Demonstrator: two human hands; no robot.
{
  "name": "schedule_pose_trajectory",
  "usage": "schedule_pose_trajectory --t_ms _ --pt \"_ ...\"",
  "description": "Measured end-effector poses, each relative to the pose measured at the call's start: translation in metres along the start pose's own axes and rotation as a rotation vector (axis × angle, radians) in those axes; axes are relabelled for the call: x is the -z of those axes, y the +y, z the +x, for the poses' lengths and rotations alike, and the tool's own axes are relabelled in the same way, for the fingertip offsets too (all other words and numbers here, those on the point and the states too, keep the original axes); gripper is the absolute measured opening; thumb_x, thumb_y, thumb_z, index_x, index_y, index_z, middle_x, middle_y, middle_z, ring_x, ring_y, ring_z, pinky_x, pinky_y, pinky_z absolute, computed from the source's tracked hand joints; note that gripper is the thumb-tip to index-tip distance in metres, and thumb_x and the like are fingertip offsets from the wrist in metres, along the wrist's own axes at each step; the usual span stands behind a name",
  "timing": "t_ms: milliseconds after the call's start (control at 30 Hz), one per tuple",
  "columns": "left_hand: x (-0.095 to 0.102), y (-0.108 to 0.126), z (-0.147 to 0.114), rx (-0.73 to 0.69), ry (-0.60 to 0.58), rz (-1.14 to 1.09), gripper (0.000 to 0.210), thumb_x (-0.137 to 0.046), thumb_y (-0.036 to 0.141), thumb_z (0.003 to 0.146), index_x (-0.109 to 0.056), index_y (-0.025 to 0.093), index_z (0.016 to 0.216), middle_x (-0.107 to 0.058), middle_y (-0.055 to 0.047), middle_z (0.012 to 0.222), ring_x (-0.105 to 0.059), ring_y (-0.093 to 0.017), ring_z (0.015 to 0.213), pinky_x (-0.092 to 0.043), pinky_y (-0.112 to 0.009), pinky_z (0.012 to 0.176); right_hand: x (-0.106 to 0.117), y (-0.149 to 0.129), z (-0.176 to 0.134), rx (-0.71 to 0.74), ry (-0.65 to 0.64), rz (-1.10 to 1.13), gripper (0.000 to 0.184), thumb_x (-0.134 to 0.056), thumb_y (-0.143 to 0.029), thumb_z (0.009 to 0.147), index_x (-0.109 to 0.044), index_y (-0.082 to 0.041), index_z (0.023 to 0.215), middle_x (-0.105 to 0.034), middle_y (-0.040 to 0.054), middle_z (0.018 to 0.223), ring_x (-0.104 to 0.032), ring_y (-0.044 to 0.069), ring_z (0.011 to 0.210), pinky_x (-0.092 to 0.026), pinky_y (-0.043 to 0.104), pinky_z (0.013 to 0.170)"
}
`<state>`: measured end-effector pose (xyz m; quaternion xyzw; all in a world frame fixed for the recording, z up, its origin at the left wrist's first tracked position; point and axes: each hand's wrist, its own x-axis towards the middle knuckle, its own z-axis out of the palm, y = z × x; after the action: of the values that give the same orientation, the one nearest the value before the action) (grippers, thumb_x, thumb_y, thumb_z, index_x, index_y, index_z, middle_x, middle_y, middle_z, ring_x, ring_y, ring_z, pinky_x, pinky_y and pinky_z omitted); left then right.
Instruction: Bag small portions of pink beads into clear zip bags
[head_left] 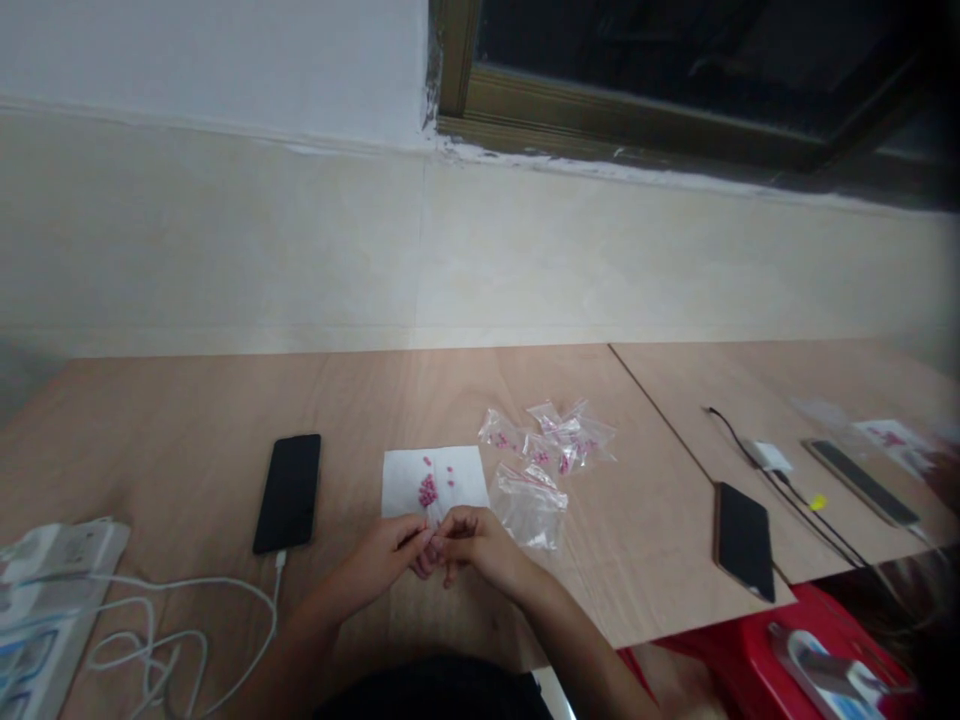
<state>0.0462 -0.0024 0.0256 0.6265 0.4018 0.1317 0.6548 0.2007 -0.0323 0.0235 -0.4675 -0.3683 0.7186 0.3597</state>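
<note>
My left hand (pixel 401 548) and my right hand (pixel 474 540) meet at the near edge of a white paper sheet (pixel 397 485). Both are closed, fingertips pinched together and touching. Whatever lies between them is too small and covered to make out. Just beyond the fingers, a little heap of pink pieces (pixel 427 490) rests on the paper, with several loose ones around it. Right of my right hand lie clear zip bags (pixel 529 508) that look empty. Behind these are several filled zip bags (pixel 570 437) holding similar pink pieces.
A black phone (pixel 289 493) on a white cable (pixel 225 582) lies left, near a white power strip (pixel 56 590). Rightward are a second phone (pixel 744 540), dark cables (pixel 780 490) and another phone (pixel 859 482). A red stool (pixel 817 640) stands below the table edge. Another person's blurred hand shows far right.
</note>
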Motion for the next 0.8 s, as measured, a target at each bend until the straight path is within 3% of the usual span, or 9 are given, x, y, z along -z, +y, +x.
schedule_pose_trajectory --t_ms 100,233,367,467,533,667,733,800 --pt "-0.001 0.002 0.001 0.017 -0.006 0.042 0.025 -0.041 0.031 0.08 -0.05 0.014 0.064 -0.055 0.001 0.059 -0.054 -0.011 0.054 -0.044 -0.022 0.053 0.003 0.004 0.001 -0.024 0.114 -0.071 0.016 -0.056 -0.028 0.062 -0.047 -0.017 0.054 -0.052 -0.0042 0.046 -0.045 0.008 0.034 -0.038 0.021 0.034" --pt "0.004 0.0 0.002 0.037 0.115 0.248 0.019 -0.041 0.023 0.075 -0.046 0.015 0.059 -0.046 0.005 0.051 -0.047 -0.009 0.046 -0.035 -0.018 0.045 0.007 0.01 0.002 0.064 0.436 -0.328 0.015 -0.049 -0.021 0.063 -0.04 -0.019 0.051 -0.042 -0.0069 0.041 -0.036 0.006 0.031 -0.028 0.019 0.031" --pt "0.006 0.001 0.004 -0.005 0.172 0.459 0.018 -0.043 0.02 0.071 -0.043 0.016 0.054 -0.04 0.006 0.049 -0.038 -0.008 0.046 -0.025 -0.018 0.044 0.007 0.01 0.002 0.163 0.558 -0.593 0.015 -0.049 -0.017 0.062 -0.04 -0.019 0.051 -0.041 -0.0057 0.045 -0.041 0.008 0.041 -0.031 0.02 0.04" --pt "0.001 0.004 0.007 -0.03 0.202 0.536 0.016 -0.043 0.019 0.07 -0.044 0.015 0.054 -0.04 0.006 0.051 -0.038 -0.008 0.05 -0.023 -0.02 0.046 0.001 0.011 0.004 0.173 0.507 -0.709 0.003 -0.051 -0.018 0.064 -0.048 -0.019 0.063 -0.051 -0.0027 0.054 -0.047 0.01 0.049 -0.034 0.021 0.047" --pt "-0.003 0.006 0.007 -0.045 0.201 0.562 0.019 -0.043 0.02 0.072 -0.045 0.015 0.054 -0.039 0.006 0.05 -0.037 -0.008 0.049 -0.021 -0.02 0.046 -0.002 0.014 0.007 0.142 0.423 -0.741 0.007 -0.051 -0.019 0.067 -0.053 -0.018 0.074 -0.056 -0.0003 0.06 -0.05 0.012 0.052 -0.035 0.022 0.05" --pt "-0.002 0.008 -0.001 -0.055 0.16 0.591 0.021 -0.045 0.022 0.074 -0.049 0.015 0.054 -0.038 0.006 0.049 -0.036 -0.008 0.048 -0.022 -0.021 0.046 0.003 0.016 0.011 0.146 0.391 -0.786 0.013 -0.046 -0.013 0.069 -0.057 -0.017 0.068 -0.061 0.0036 0.066 -0.054 0.015 0.061 -0.038 0.024 0.057" --pt "0.002 0.01 -0.007 -0.061 0.148 0.535 0.021 -0.044 0.025 0.077 -0.053 0.015 0.061 -0.044 0.004 0.054 -0.04 -0.009 0.051 -0.027 -0.021 0.048 0.008 0.014 0.011 0.161 0.407 -0.74 0.015 -0.045 -0.011 0.068 -0.058 -0.017 0.066 -0.061 0.003 0.065 -0.053 0.014 0.061 -0.039 0.024 0.057" --pt "0.006 0.01 -0.012 -0.107 0.175 0.449 0.019 -0.046 0.031 0.078 -0.057 0.017 0.082 -0.055 0.0 0.075 -0.048 -0.012 0.065 -0.037 -0.022 0.059 0.011 0.01 0.009 0.156 0.391 -0.657 0.016 -0.044 -0.011 0.068 -0.058 -0.017 0.065 -0.059 0.0012 0.059 -0.052 0.013 0.056 -0.038 0.023 0.052"
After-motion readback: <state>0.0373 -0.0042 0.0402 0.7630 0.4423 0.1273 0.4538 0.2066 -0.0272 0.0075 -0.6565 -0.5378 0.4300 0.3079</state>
